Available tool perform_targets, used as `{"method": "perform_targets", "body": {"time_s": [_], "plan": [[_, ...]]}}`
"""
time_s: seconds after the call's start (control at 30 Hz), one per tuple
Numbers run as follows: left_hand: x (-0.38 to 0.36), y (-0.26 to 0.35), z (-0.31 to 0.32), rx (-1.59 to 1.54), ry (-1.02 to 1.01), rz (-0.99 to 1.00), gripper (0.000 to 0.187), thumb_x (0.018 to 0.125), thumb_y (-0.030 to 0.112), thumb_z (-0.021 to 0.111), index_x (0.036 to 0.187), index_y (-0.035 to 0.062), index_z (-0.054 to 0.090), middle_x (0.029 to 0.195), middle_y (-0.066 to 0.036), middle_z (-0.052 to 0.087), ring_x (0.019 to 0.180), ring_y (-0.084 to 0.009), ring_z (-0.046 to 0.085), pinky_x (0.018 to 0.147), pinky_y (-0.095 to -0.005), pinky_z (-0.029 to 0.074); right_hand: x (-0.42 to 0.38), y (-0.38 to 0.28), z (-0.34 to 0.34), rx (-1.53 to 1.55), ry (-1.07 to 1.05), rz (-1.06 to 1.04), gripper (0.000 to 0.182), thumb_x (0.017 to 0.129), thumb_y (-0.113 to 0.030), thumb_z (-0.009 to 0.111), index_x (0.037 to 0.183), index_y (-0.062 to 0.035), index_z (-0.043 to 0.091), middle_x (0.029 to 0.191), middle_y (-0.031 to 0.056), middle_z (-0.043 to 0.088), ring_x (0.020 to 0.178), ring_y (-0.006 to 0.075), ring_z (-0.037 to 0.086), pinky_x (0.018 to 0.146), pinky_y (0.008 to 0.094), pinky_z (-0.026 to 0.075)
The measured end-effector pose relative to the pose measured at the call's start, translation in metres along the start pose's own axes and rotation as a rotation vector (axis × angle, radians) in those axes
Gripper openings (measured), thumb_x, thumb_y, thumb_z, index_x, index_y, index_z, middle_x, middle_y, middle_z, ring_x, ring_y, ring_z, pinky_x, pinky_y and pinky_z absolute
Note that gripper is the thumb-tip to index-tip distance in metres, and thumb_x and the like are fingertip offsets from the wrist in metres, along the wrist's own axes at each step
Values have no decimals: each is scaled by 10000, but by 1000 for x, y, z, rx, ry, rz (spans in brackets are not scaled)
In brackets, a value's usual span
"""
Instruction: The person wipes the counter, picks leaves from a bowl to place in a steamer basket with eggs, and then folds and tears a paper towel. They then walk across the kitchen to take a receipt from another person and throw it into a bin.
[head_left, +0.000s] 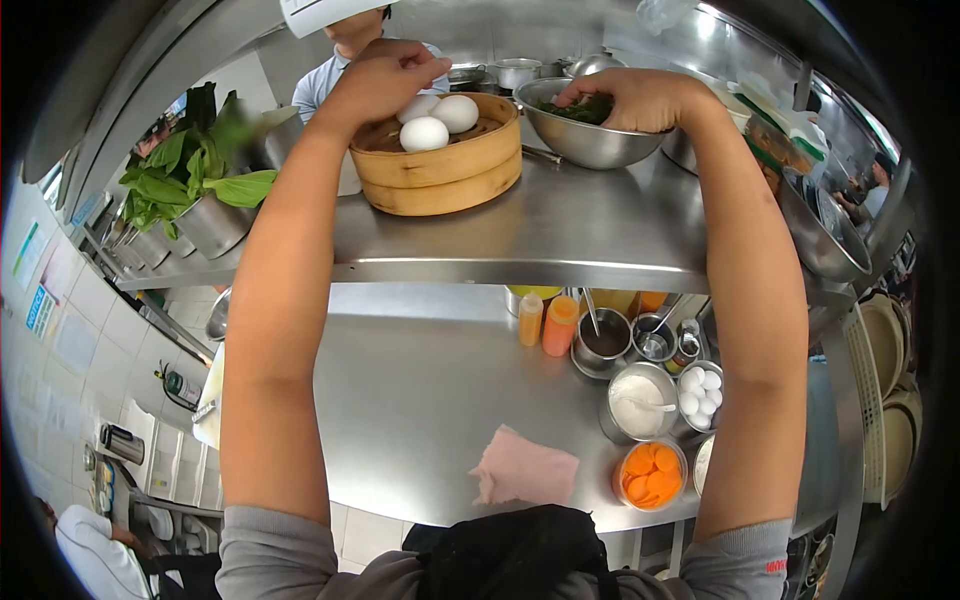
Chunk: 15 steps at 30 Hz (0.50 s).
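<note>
My left hand is over the far left rim of a round bamboo steamer, its fingers curled together. Whatever they may hold is hidden. Right beside that hand, several white eggs sit in the steamer. My right hand reaches over the rim of a steel mixing bowl, with its fingers closed into dark leafy greens. Both steamer and bowl stand on a raised steel shelf.
Leafy vegetables stand in a metal pot at left. Below, the steel counter bears a pink cloth, sauce bottles, a tub of orange slices, white powder and a container of eggs. A person stands opposite.
</note>
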<state>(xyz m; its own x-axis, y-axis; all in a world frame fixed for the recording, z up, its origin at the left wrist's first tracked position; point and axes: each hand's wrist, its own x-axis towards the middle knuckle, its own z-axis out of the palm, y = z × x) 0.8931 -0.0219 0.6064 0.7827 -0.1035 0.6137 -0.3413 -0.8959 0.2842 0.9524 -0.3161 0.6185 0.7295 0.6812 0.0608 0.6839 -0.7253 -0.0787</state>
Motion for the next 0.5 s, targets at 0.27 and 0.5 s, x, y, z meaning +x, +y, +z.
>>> {"method": "perform_targets", "body": {"time_s": [0.27, 0.5], "plan": [[5, -9, 2, -48, 11, 44, 404, 859, 419, 632, 863, 17, 674, 700, -43, 623, 662, -133, 556, 643, -293, 457, -4, -2, 0, -42, 67, -24, 662, 657, -341, 759, 1277, -221, 562, 1236, 99, 600, 1128, 256, 564, 951, 369, 440], [0, -1, 3, -43, -17, 9, 399, 882, 414, 627, 851, 18, 671, 720, -37, 627, 665, -105, 545, 636, -268, 435, -1, -6, 3, -21, 24, 8, 688, 667, -349, 753, 1311, -231, 541, 1277, 101, 581, 1154, 266, 551, 967, 363, 432]]}}
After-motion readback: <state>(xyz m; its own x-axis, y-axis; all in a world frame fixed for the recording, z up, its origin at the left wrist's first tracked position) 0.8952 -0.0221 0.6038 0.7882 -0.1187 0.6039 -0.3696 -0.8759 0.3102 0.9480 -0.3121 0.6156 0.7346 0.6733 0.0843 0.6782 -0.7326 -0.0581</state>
